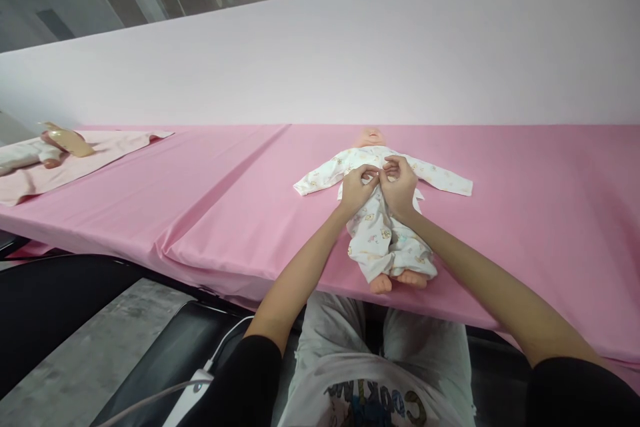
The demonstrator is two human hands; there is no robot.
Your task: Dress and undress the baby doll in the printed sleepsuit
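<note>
A baby doll (373,137) lies on its back on the pink-covered table, head toward the wall and bare feet near the front edge. It wears a white patterned long-sleeved top (330,170) with the sleeves spread wide, and matching trousers (373,240). Over the doll's belly, my left hand (359,190) pinches at the front of the top with thumb and forefinger. My right hand (399,185) pinches right beside it, the fingertips of both hands nearly touching. Whatever fastening or fold lies between the fingertips is too small to make out.
Pink cloth (225,213) covers the table, creased left of the doll. At the far left, another doll (25,155) and a yellowish item (73,141) lie on a pale pink blanket (120,147). A white wall (320,67) rises behind. A white power strip (193,393) with cables sits below.
</note>
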